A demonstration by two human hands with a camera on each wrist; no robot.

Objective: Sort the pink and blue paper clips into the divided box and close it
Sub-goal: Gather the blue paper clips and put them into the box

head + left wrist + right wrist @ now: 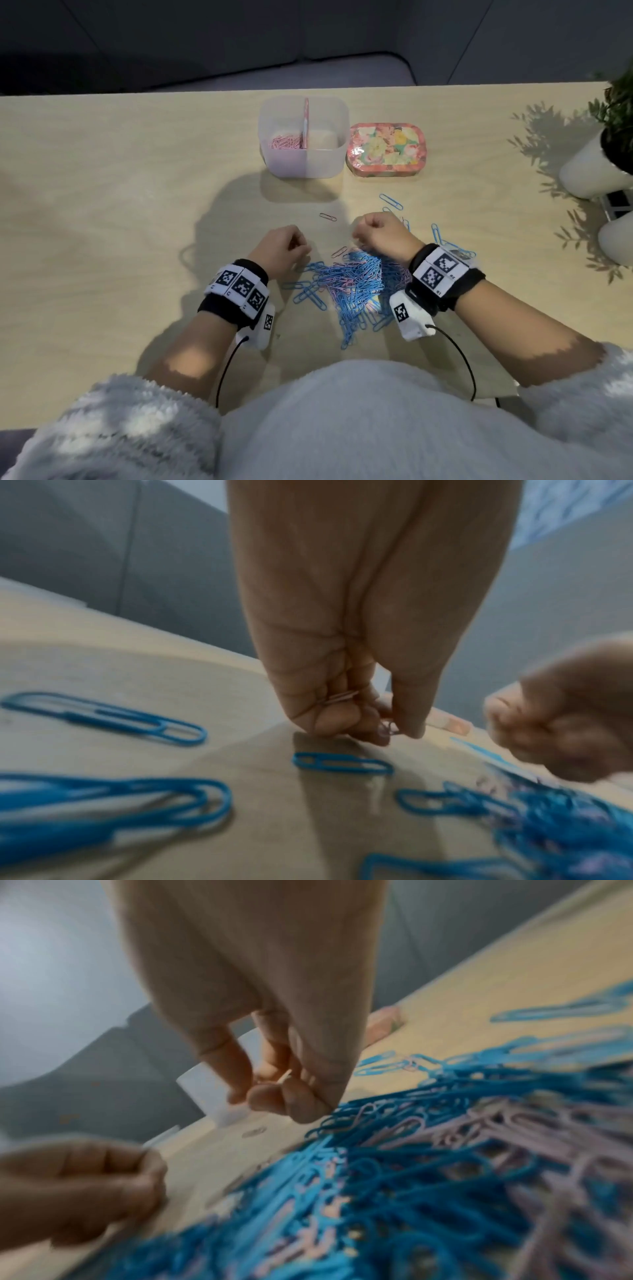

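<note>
A translucent divided box [337, 156] stands open at the far middle of the table, with pink paper clips [284, 142] in its left compartment. Its floral lid [385, 150] lies to its right. A tangled pile of blue and pink clips [356, 284] lies between my wrists. My left hand [301, 245] hovers at the pile's left edge, fingers curled round pink clips [337, 697], thumb and finger pinching another. My right hand [359, 234] is fisted over the pile's far side. A thin pale clip [287, 1077] shows among its curled fingers [263, 1099].
A single pink clip [327, 217] lies apart beyond the hands. Loose blue clips [390, 201] are scattered to the far right and left [103, 718] of the pile. White plant pots [589, 168] stand at the table's right edge.
</note>
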